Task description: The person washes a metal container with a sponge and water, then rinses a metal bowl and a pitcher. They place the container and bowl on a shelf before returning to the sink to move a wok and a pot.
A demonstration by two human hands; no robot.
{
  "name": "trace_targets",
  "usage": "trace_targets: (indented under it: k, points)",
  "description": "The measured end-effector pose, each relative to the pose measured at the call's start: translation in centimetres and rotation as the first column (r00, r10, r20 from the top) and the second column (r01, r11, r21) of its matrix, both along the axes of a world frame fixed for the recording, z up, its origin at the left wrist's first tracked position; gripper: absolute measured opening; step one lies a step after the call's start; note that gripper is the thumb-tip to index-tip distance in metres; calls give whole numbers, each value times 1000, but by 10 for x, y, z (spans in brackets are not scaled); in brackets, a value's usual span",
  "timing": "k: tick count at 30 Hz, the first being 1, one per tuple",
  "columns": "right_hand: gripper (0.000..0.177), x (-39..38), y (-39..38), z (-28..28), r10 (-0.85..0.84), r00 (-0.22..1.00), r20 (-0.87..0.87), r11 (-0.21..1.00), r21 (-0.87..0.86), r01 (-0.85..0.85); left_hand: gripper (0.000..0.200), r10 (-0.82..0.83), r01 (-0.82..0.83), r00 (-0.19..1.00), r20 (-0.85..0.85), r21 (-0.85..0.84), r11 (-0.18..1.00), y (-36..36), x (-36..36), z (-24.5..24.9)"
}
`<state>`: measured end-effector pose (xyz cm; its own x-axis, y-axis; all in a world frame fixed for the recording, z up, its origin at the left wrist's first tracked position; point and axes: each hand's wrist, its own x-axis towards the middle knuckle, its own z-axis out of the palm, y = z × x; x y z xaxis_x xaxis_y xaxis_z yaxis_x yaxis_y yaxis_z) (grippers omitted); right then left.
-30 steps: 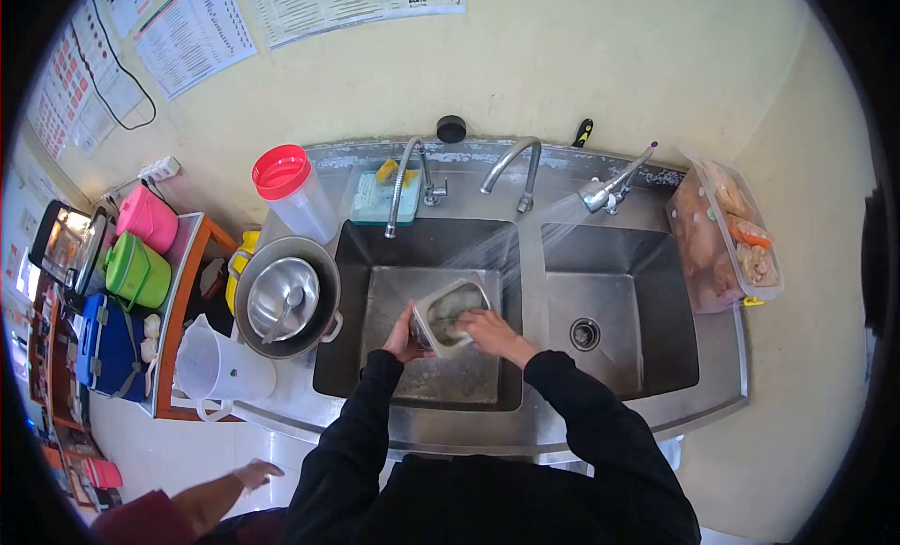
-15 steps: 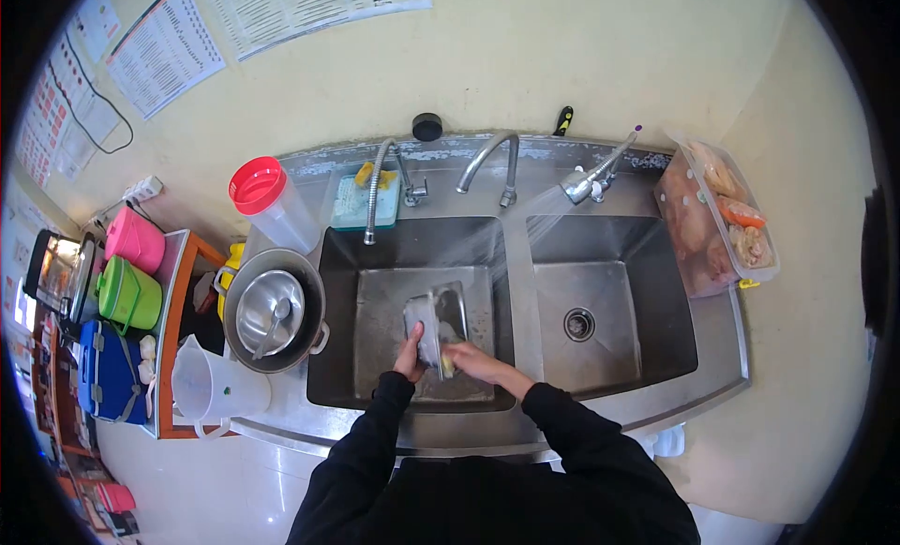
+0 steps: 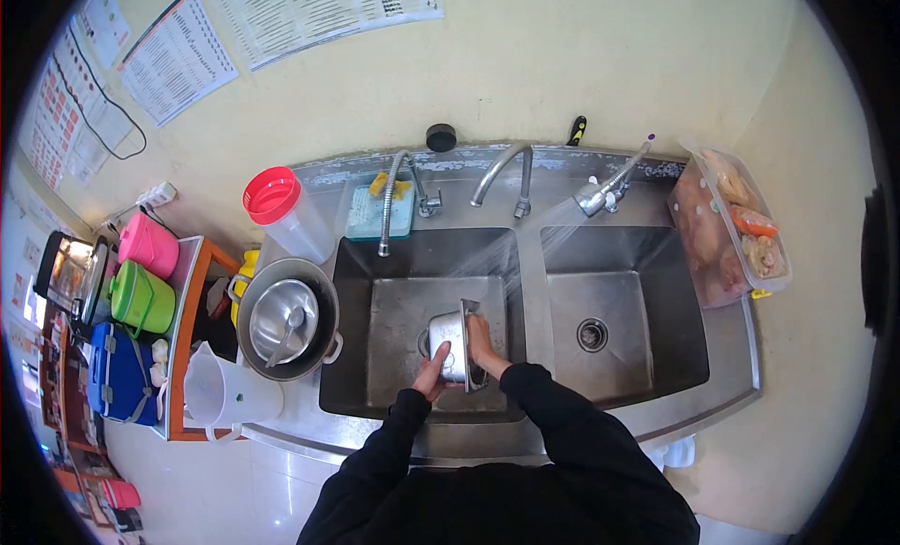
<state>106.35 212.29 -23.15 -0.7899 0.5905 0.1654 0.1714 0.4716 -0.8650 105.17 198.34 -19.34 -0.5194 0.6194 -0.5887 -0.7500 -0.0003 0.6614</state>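
A small metal pan (image 3: 449, 348) is held tilted on its side over the left sink basin (image 3: 389, 306). My left hand (image 3: 432, 373) grips the pan's lower left side, its thumb on the outer wall. My right hand (image 3: 482, 343) reaches to the open side of the pan, its fingers partly hidden behind the rim; what they hold, if anything, cannot be made out. Water sprays from the nozzle (image 3: 592, 199) at the right, down and leftward across the divider into the left basin.
A big pot (image 3: 325, 292) with a metal bowl (image 3: 274, 311), a clear pitcher (image 3: 225, 392) and a red-lidded container (image 3: 298, 222) stand left. A teal tray (image 3: 380, 214) sits behind the left basin. At right is a plastic bin of packed food (image 3: 712, 217).
The pan has moved rightward and turned, so its outer wall now shows. Both hands have shifted right with it, and the right hand has risen along the rim. The view has shifted slightly.
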Motion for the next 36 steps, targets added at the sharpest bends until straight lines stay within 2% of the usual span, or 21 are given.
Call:
trace_targets:
  k: [1, 2, 5, 6, 9, 10, 12, 13, 14, 16, 17, 18, 20, 22, 24, 27, 30, 31, 33, 35, 36]
  points:
    - [12, -4, -6, -18, -180, 978, -105, 954, -261, 148, 48, -10, 10, 1000, 7, -4, 1000, 1, -1, 0]
    - [18, -14, -1, -56, -3, 996, -93, 673, -736, -67, 48, -16, 16, 1000, 14, -10, 1000, 0, -3, -1]
    - [27, 10, -24, 28, 79, 996, 36, 474, -881, -6, 54, -44, 45, 999, 32, -30, 999, -10, -11, -9]
    - [29, 14, -23, 27, 184, 977, 105, 605, -796, -29, 55, -59, 60, 998, 28, -38, 997, -11, -13, -8]
    - [27, 24, -10, 62, 332, 897, 291, 389, -909, 151, 60, -70, 70, 998, 5, -58, 996, -9, -14, -4]
    - [28, 25, -16, 20, 285, 895, 342, 624, -775, 98, 60, -82, 81, 997, -15, -56, 995, -7, -19, -1]
    - [32, 27, -8, -10, 453, 870, 194, 698, -684, -211, 60, -101, 97, 993, -63, -76, 992, -2, -21, -5]
    - [35, 28, -8, 9, 545, 829, 128, 699, -615, -364, 59, -110, 100, 989, -96, -103, 990, -1, -21, -10]
    - [35, 34, -1, 30, 529, 759, 380, 846, -300, -440, 59, -122, 105, 984, -129, -133, 986, -1, -22, -14]
    - [39, 29, 4, -26, 351, 889, 294, 909, 119, -399, 58, -27, 18, 991, -131, -71, 997, 4, -21, -17]
    - [40, 28, 6, -46, 274, 936, 221, 884, 325, -335, 57, 22, -27, 992, -128, -37, 999, 7, -20, -18]
    - [30, 28, 0, -35, 103, 994, -42, 961, 263, -89, 56, -1, -14, 988, -156, -96, 995, 8, -20, 1]
    - [28, -10, 21, -104, 51, 999, 0, 973, -224, -49, 55, -46, 29, 989, -143, -118, 993, 3, -16, 14]
    - [28, -26, 22, -107, -1, 1000, 15, 756, -655, 11, 55, -35, 22, 993, -117, -105, 994, -3, -16, 6]
    - [25, -22, 1, -40, -56, 998, 7, 373, -928, 28, 56, -29, 15, 990, -136, -101, 995, -9, -14, 10]
    - [28, -12, -4, -37, 238, 969, 61, 154, -988, 24, 58, -43, 30, 990, -131, -98, 995, -14, -18, 7]
    - [28, 2, -11, 20, 197, 964, -176, -374, -923, -92, 58, 53, -59, 996, -73, -85, 995, -17, -30, -18]
    - [40, 5, -13, 38, 156, 980, -127, -379, -924, -59, 59, 107, -110, 993, -41, -76, 991, -13, -31, -14]
    - [36, -1, -11, 39, -42, 992, -122, -265, -955, -129, 60, 41, -61, 990, -138, -138, 989, -13, -30, -2]
    - [34, -17, -2, 19, -255, 966, -44, 182, -983, 3, 61, -54, -38, 943, -329, -266, 963, -13, -23, 8]
    - [33, -22, 1, 12, -368, 929, -44, 382, -918, 108, 61, -121, -71, 759, -639, -266, 961, -15, -25, -12]
